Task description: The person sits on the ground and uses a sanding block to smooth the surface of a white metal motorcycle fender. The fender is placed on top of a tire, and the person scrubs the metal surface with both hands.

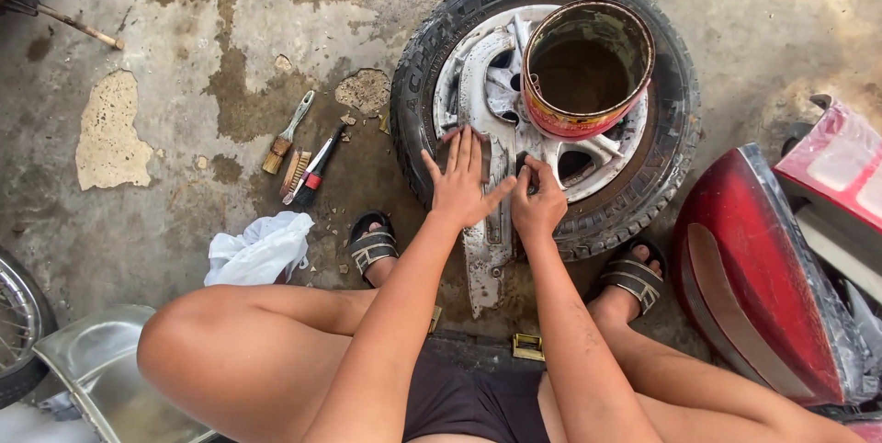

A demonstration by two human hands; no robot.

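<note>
both arms reach forward and down between the bent knees, forearms nearly parallel; left hand (pixel 462 181) is flat, palm down, fingers spread with thumb out to the right; right hand (pixel 537 199) is curled, fingertips pinched together and pressing down

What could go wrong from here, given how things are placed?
The open tin sits tilted on the wheel rim; a jolt could tip it. The metal part under the left hand and right hand overhangs the tyre and may slip. Bare fingers risk cuts from its edges.
</note>
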